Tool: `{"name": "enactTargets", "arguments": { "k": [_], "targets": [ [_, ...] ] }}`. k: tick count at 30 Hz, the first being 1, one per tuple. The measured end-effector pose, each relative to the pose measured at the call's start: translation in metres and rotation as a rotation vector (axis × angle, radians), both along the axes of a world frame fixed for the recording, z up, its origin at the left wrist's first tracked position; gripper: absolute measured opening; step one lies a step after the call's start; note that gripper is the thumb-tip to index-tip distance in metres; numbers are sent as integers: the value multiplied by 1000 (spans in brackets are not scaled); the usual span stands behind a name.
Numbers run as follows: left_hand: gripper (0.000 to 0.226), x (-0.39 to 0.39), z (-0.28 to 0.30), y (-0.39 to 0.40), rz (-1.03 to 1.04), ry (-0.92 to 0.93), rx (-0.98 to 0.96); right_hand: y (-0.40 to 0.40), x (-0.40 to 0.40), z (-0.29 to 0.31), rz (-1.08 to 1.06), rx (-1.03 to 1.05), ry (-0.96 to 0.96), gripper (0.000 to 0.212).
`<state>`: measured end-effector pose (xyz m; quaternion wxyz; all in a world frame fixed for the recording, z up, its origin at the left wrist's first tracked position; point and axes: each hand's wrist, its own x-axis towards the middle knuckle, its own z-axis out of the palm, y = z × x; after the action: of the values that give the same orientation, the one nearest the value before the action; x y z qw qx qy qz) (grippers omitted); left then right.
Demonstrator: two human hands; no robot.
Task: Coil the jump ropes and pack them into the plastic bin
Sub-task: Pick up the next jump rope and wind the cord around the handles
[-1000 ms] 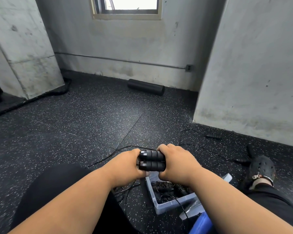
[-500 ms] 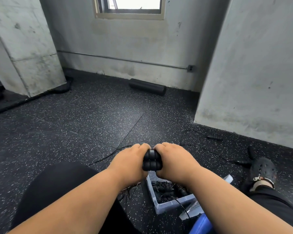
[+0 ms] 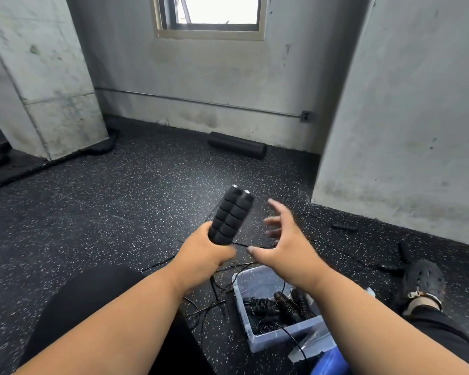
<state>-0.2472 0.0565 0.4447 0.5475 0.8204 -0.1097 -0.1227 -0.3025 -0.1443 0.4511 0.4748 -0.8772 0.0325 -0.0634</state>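
Note:
My left hand (image 3: 205,257) grips the lower ends of two black foam jump rope handles (image 3: 231,215) held side by side, pointing up and away. Their thin black cord (image 3: 214,286) hangs down from my fist to the floor. My right hand (image 3: 284,239) hovers just right of the handles with fingers spread, holding nothing. Below it stands a clear plastic bin (image 3: 255,280) on the floor, with several coiled black ropes (image 3: 279,309) inside.
More black handles (image 3: 344,226) and cord lie loose on the speckled rubber floor at the right, near my black shoe (image 3: 423,280). A black foam roller (image 3: 237,145) lies by the far wall. Concrete walls stand left and right. A blue object (image 3: 332,364) sits beside the bin.
My right hand has let go of the handles and opened. My left hand has swung the paired handles from lying crosswise to pointing upward and raised them.

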Motion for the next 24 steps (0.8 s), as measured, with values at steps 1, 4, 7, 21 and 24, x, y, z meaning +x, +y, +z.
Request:
{"name": "enactTargets", "arguments": {
  "k": [1, 4, 7, 21, 24],
  "targets": [
    [26, -1, 3, -2, -12, 90, -164, 6, 0, -2, 76, 97, 105, 87],
    [24, -4, 10, -10, -41, 311, -542, 38, -4, -27, 348, 262, 377, 52],
    [28, -3, 11, -12, -49, 428, -649, 56, -9, -52, 383, 339, 419, 7],
    [64, 16, -13, 21, -216, -27, 665, -15, 8, -23, 104, -156, 213, 32],
    [60, 15, -19, 13, -251, -115, 853, 0, 1, 3, 265, -344, 148, 25]
  ]
}}
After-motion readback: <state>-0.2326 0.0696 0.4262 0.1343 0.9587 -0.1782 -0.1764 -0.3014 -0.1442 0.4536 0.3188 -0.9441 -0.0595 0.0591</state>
